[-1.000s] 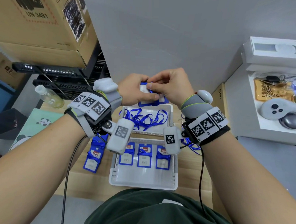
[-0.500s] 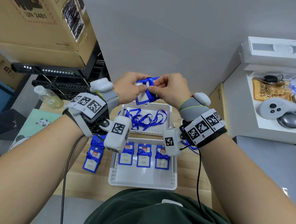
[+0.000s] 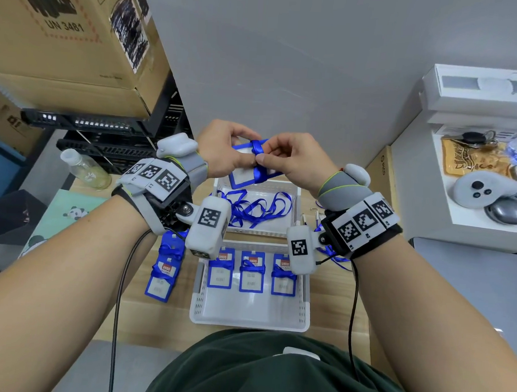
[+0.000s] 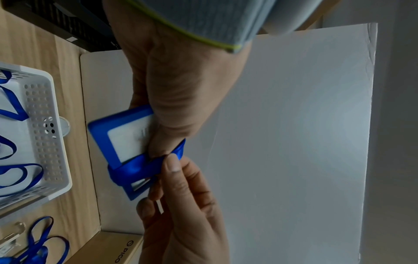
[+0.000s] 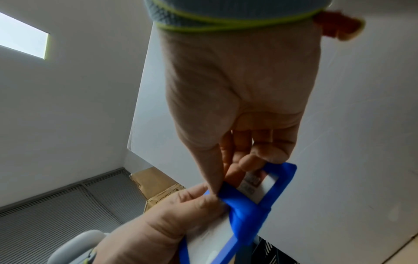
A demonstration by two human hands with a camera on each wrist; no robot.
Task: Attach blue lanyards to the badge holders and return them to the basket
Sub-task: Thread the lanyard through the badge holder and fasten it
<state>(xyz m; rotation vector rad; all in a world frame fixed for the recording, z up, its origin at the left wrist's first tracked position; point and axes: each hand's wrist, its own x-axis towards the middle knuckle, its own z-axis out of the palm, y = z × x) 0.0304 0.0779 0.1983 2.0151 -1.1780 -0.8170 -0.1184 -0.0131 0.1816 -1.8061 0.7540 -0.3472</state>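
Observation:
A blue-framed badge holder (image 3: 242,174) is held up above the far basket, with a blue lanyard (image 3: 256,147) wound round its upper part. My left hand (image 3: 238,156) grips the holder by its left edge (image 4: 122,139). My right hand (image 3: 260,157) pinches the lanyard band (image 4: 135,169) between thumb and forefinger. In the right wrist view the band (image 5: 246,210) crosses the holder (image 5: 278,180). Three badge holders with lanyards (image 3: 251,273) lie in the near white basket (image 3: 249,318).
The far white basket (image 3: 294,194) holds several loose blue lanyards (image 3: 256,207). More wrapped badge holders (image 3: 163,268) lie on the wooden table left of the near basket. A plastic bottle (image 3: 83,168) and black crates stand at the back left, a white shelf at the right.
My hands have drawn slightly apart, uncovering the holder with the lanyard wound round it. The holder has tilted, and my right fingers have shifted onto the band.

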